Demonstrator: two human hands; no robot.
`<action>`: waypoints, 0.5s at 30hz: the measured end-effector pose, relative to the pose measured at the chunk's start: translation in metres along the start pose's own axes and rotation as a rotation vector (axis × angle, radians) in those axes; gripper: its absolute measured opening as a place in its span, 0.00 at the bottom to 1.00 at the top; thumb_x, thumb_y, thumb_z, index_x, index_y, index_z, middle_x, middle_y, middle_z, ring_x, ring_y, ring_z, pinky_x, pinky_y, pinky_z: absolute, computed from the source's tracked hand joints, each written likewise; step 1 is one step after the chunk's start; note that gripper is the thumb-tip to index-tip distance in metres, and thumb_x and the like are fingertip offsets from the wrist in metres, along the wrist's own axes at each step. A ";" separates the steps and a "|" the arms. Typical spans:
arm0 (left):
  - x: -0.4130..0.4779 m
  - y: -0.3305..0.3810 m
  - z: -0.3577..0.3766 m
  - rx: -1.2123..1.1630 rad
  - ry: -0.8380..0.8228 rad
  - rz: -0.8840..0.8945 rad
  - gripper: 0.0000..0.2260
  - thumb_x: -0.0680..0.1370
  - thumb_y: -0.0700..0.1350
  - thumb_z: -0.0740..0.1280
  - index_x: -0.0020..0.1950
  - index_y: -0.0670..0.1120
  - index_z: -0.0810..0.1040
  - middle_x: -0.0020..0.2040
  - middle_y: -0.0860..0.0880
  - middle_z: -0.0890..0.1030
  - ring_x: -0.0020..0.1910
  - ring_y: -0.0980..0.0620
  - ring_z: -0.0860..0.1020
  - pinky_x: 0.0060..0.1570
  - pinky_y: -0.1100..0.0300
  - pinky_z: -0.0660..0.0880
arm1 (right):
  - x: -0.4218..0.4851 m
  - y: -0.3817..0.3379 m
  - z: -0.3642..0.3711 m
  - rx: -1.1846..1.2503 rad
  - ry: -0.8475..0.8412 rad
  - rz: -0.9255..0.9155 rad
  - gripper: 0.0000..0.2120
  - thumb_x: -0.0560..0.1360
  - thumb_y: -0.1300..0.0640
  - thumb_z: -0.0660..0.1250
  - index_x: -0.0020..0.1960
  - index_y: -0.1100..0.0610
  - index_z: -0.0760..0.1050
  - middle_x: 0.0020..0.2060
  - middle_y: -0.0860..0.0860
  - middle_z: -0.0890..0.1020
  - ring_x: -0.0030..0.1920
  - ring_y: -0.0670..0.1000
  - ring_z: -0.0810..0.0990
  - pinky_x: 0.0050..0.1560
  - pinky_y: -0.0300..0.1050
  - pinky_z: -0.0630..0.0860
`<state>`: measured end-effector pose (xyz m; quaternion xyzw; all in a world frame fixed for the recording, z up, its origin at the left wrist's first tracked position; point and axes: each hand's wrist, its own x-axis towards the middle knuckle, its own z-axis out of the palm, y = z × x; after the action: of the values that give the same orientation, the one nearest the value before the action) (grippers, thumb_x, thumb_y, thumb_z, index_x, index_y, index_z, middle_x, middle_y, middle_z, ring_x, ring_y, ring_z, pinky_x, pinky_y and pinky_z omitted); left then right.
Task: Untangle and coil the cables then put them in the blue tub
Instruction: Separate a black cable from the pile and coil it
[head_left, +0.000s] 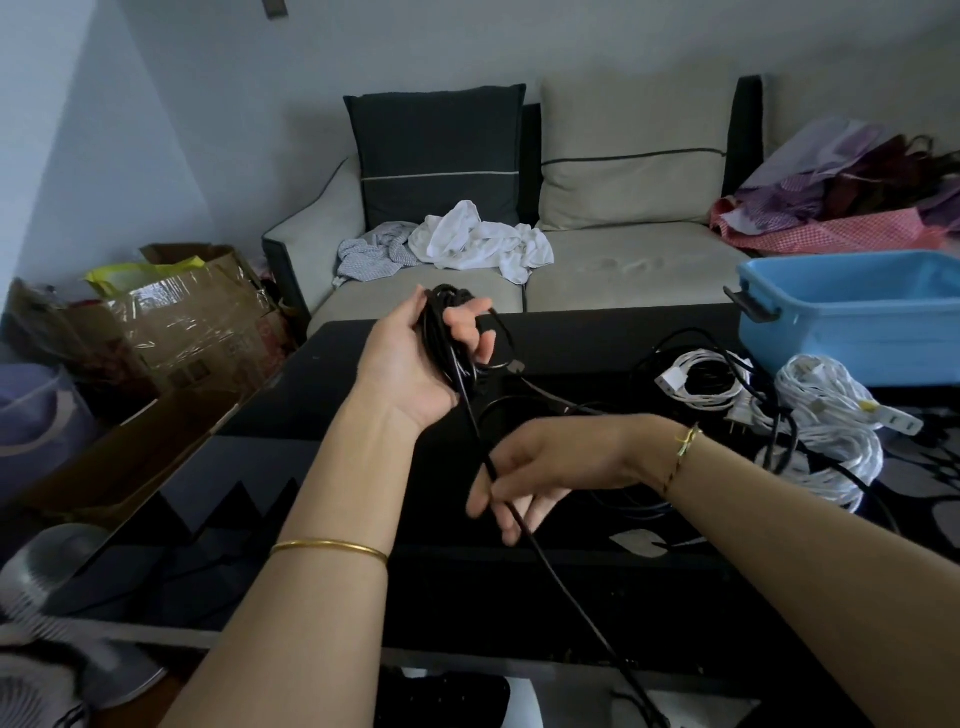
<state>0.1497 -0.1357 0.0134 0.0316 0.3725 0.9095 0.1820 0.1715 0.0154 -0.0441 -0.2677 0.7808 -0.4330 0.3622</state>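
My left hand (415, 358) is raised over the black table (519, 587) and grips a bundle of coiled black cable (447, 332). A strand of that cable (550, 561) runs down from the bundle, passes through my right hand (524, 473), whose fingers pinch it, and drops off the table's near edge. A tangle of white cables (826, 421) mixed with black ones lies on the table to the right. The blue tub (857, 312) stands at the table's far right corner; nothing shows inside it from here.
A grey sofa (623, 260) with cushions and crumpled white clothes (478, 241) stands behind the table. Cardboard boxes (176, 322) sit on the floor to the left. A pile of patterned fabric (852, 197) lies at the far right. A fan (47, 597) stands at the near left.
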 end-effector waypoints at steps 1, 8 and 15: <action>-0.002 0.002 0.001 0.025 -0.047 -0.039 0.25 0.82 0.53 0.50 0.58 0.32 0.73 0.24 0.54 0.69 0.19 0.59 0.68 0.31 0.67 0.74 | 0.002 0.003 0.001 -0.048 0.012 0.021 0.11 0.81 0.64 0.55 0.51 0.57 0.75 0.37 0.50 0.78 0.43 0.49 0.81 0.50 0.44 0.75; -0.014 0.000 0.010 0.455 -0.351 -0.428 0.26 0.77 0.53 0.54 0.50 0.32 0.80 0.22 0.54 0.64 0.16 0.61 0.60 0.26 0.65 0.69 | 0.001 0.007 -0.029 -0.169 0.485 0.014 0.07 0.78 0.63 0.61 0.49 0.68 0.74 0.33 0.57 0.75 0.27 0.50 0.75 0.35 0.43 0.75; -0.015 0.005 0.013 0.659 -0.214 -0.445 0.27 0.81 0.55 0.51 0.53 0.32 0.76 0.22 0.54 0.64 0.16 0.61 0.59 0.25 0.66 0.68 | -0.001 0.017 -0.026 0.089 0.234 0.125 0.10 0.79 0.58 0.64 0.39 0.59 0.71 0.26 0.49 0.70 0.24 0.46 0.68 0.36 0.44 0.79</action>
<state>0.1641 -0.1360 0.0271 0.1014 0.6203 0.6717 0.3922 0.1500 0.0369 -0.0494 -0.1497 0.8129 -0.4720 0.3065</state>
